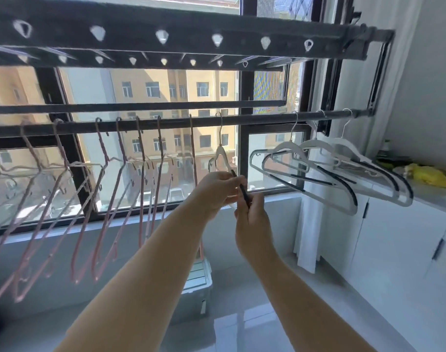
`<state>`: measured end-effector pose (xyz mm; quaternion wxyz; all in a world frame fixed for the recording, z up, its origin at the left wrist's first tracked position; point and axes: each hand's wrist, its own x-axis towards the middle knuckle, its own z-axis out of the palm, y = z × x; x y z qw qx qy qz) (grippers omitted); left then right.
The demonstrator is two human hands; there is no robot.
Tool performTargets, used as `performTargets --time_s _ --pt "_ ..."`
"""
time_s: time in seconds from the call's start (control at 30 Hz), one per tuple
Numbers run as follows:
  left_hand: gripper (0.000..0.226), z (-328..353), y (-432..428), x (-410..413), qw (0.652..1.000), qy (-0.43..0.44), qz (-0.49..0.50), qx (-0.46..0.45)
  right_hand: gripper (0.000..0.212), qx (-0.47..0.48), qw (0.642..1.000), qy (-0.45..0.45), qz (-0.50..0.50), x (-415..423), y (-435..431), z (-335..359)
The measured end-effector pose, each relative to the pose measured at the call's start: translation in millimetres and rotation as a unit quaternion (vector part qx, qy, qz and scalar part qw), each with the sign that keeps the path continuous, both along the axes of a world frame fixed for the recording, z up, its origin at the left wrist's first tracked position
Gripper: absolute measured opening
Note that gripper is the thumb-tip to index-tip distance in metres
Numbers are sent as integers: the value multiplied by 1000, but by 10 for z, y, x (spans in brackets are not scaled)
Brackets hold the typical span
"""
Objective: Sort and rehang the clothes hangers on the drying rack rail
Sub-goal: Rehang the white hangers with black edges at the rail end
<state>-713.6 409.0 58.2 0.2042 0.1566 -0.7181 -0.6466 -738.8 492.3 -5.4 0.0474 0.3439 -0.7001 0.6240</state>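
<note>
Your left hand (218,185) and right hand (251,212) meet just below the middle of the rail (254,117), both closed around the lower part of one white hanger (220,158). The left hand's fingers curl over its upper shoulder, while the right hand pinches lower down, where a dark non-slip strip (243,190) runs between the two grips. That hanger's metal hook is over the rail, and it hangs edge-on to you, so its far arm is mostly hidden behind your hands. To your left, a row of pink hangers (100,189) hangs from the same rail, spaced apart and swung at a slant; those at the far left are blurred. To your right, well apart from the one you hold, three more white hangers (331,174) with dark strips hang bunched together near the rail's end, overlapping one another. Above, the rack's upper bar (191,38) carries a line of pale teardrop holes. Beyond the white group, a counter (430,194) holds something yellow (430,175).
</note>
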Motion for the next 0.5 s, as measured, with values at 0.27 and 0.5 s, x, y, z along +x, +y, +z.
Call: performTargets --time_s 0.27,0.5 --pt "27 -184 56 -143 995 -30 90 -33 50 87 994 34 -51 -66 79 -291" --pt "68 -337 523 -278 942 88 157 -282 41 104 983 52 -144 -328 668 -297"
